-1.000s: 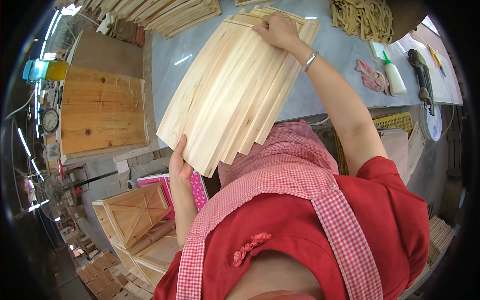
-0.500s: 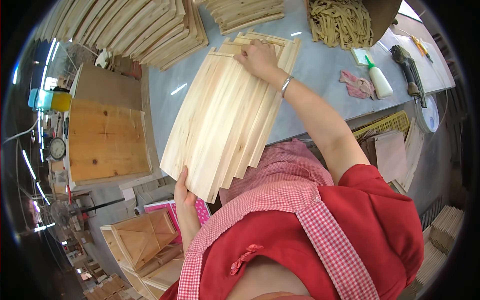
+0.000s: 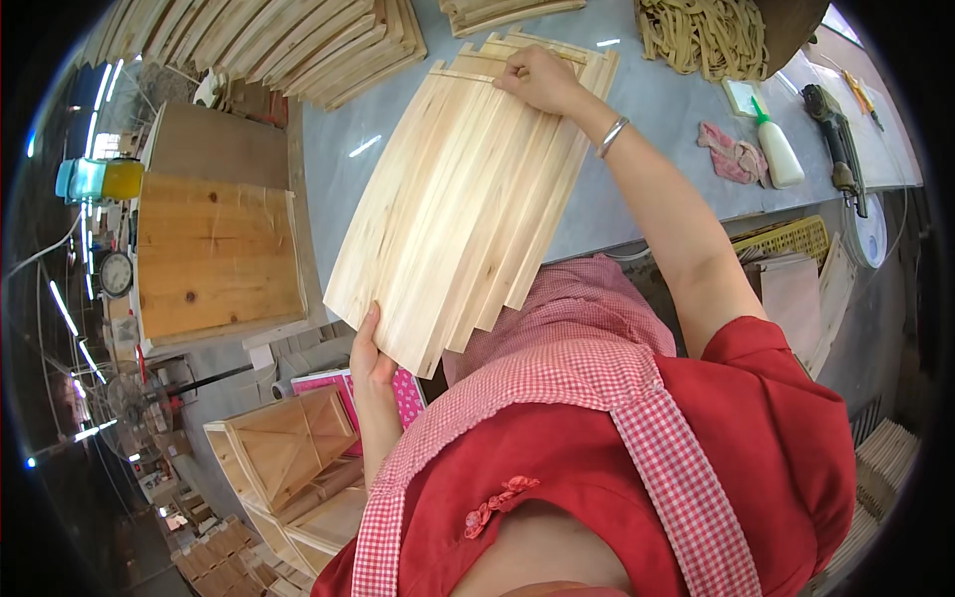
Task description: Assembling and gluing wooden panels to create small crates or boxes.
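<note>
Around you is a cluttered workshop, with a smooth grey-blue workbench (image 3: pixel 333 214) ahead. Reading the view as a clock, stacked wooden boards (image 3: pixel 338 55) sit at eleven, a heap of tan rubber bands (image 3: pixel 704 38) at one, and a pink rag (image 3: pixel 732 155), a green-tipped squeeze bottle (image 3: pixel 783 157) and a dark power tool (image 3: pixel 836 144) toward two. At the center, the fanned wooden slats (image 3: pixel 453 204) overlap in steps, tilted up above your checked apron (image 3: pixel 542 368), their long axis running from seven to one o'clock. Your left hand (image 3: pixel 375 360) clasps their near corner at seven, thumb up against the edge and the other fingers hidden beneath; it is the hand closer to your body. Your right hand (image 3: pixel 542 82) is at the far, grooved end toward twelve, fingers curled close together onto the wood, though whether they pinch a single slat or merely press on several can't be told from here. From those right fingertips the slats stretch back toward seven; from your left thumb they reach away toward one, so your two hands span their length.
</note>
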Available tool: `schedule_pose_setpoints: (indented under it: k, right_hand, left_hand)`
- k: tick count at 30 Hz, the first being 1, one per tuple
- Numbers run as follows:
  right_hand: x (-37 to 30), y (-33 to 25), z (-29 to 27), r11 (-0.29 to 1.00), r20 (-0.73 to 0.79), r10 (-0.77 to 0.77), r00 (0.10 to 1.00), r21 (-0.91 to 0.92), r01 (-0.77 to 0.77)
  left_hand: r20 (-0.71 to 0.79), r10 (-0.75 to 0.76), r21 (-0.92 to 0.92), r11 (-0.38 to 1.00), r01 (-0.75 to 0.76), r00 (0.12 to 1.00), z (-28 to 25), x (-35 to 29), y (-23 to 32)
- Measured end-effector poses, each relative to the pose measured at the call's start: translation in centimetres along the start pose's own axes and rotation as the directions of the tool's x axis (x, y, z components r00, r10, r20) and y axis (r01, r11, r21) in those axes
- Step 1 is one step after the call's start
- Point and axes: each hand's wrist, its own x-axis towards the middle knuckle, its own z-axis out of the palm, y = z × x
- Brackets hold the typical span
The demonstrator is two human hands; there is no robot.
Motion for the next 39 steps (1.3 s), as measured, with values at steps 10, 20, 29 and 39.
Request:
schedule_pose_setpoints:
  k: [10,20,29,39]
  right_hand:
    - [0.0,1.1,1.1,0.998,-0.054,-0.048,0.997,0.032,0.050]
    - [-1.3,2.2,2.1,0.987,-0.287,-0.148,0.947,0.015,0.159]
    - [-10.1,5.3,-6.1,0.989,-0.720,-0.138,0.680,-0.141,0.052]
    - [-23.8,19.1,-19.3,0.809,-0.716,0.242,0.654,-0.223,-0.544]
  left_hand:
    - [-0.057,0.013,0.029,1.000,-0.012,0.998,0.7,-0.4,-0.2]
    - [0.436,0.804,0.868,-0.258,-0.424,0.404,5.4,-1.1,2.9]
    - [0.837,0.380,0.548,-0.558,-0.623,0.395,22.9,7.6,1.5]
    - [0.794,0.446,0.602,-0.487,-0.633,0.413,24.9,11.9,-0.9]
